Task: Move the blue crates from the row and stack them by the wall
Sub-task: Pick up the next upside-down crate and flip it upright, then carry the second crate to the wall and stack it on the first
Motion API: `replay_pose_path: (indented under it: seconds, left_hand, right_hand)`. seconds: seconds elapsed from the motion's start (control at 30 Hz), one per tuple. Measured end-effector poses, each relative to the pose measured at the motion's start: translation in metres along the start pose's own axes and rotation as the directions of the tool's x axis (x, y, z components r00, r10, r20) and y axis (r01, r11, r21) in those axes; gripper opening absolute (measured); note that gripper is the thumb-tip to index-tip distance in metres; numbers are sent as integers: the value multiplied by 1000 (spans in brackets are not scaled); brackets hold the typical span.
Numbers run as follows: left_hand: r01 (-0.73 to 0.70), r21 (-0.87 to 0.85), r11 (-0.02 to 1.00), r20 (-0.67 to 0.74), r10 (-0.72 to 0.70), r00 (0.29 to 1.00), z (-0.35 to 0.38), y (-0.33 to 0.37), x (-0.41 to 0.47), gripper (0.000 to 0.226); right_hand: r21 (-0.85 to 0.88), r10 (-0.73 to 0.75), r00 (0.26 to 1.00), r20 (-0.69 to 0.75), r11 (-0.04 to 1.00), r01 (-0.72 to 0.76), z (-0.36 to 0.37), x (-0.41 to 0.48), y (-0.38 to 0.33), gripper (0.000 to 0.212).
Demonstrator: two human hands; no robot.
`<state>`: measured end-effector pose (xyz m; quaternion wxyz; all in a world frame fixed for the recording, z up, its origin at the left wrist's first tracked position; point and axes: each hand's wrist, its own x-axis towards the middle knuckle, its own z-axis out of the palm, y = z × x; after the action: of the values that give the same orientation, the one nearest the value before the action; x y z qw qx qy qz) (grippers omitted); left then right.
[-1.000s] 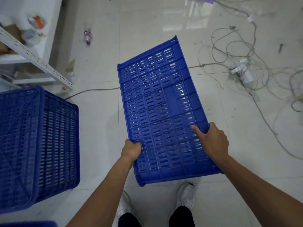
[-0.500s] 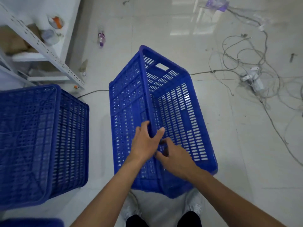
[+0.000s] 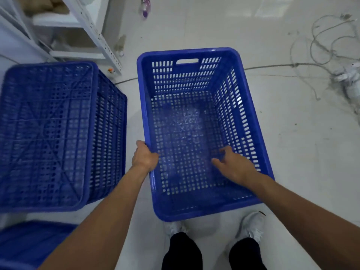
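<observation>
Left hand (image 3: 145, 157): arm stretched forward, fingers curled over the left long rim of the open crate (image 3: 194, 133), thumb on the outside; clamped on that rim.
Right hand (image 3: 233, 166): forearm crosses the near right corner; hand hangs inside the crate, palm down, fingers loosely spread and slightly blurred, gripping nothing.
Open crate: mouth up, empty, in front of the white shoes (image 3: 251, 225); whether it rests on the floor I cannot tell.
Upturned crate (image 3: 48, 133): base up, just left, a gap between them.
Third crate (image 3: 29, 244): blue corner, lower left.
Shelf frame (image 3: 93, 30): white, upper left.
Cables (image 3: 323, 45): tangled, upper right.
</observation>
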<state>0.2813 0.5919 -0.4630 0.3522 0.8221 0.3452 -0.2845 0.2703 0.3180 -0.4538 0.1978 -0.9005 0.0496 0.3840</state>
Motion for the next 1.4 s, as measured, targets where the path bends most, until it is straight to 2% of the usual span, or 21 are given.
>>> replay_pose_path:
  seconds: [0.2, 0.43, 0.5, 0.6, 0.73, 0.83, 0.93, 1.07, 1.13, 1.2, 1.27, 1.4]
  left_hand:
    - [106, -143, 984, 76, -96, 992, -7, -33, 35, 39]
    - [130, -260, 957, 46, -122, 991, -5, -51, 50, 23]
    - [107, -209, 972, 6, -108, 994, -7, -47, 53, 19]
    - [25, 22, 999, -80, -23, 997, -12, -41, 57, 29]
    - [-15, 42, 999, -132, 21, 991, -14, -32, 64, 38]
    - [20, -30, 999, -147, -24, 989, -13, -24, 65, 39]
    - [61, -149, 987, -169, -86, 982, -13, -20, 72, 39]
    - [102, -259, 961, -146, -143, 979, -15, -12, 77, 41]
    - [128, -335, 934, -110, -174, 979, -16, -8, 74, 44]
    - [145, -409, 901, -87, -197, 977, -18, -5, 72, 45]
    - [153, -474, 867, -60, -206, 977, -19, -3, 71, 41]
    - [173, -499, 849, -46, -226, 973, -22, 1, 74, 35]
  right_hand:
    - [-222, 36, 996, -83, 974, -54, -7, 31, 18, 49]
    - [-121, 204, 967, -156, 967, -223, -26, 67, 31, 57]
    - [-89, 199, 960, -197, 971, -220, -28, 70, 30, 55]
    - [-54, 182, 932, -314, 976, -209, -32, 72, 30, 48]
    - [91, 304, 872, -385, 952, -292, -45, 78, 39, 41]
    - [110, 300, 876, -377, 954, -280, -56, 87, 48, 35]
    - [111, 249, 906, -342, 968, -224, -68, 96, 52, 40]
    - [255, 267, 936, -228, 945, -207, -76, 113, 50, 44]
    - [432, 332, 925, -183, 872, -228, -79, 119, 47, 40]
    - [637, 392, 915, -94, 730, -247, -82, 122, 43, 37]
    - [695, 380, 924, -40, 675, -247, -84, 122, 44, 36]
    - [698, 362, 932, -30, 674, -239, -85, 124, 45, 34]
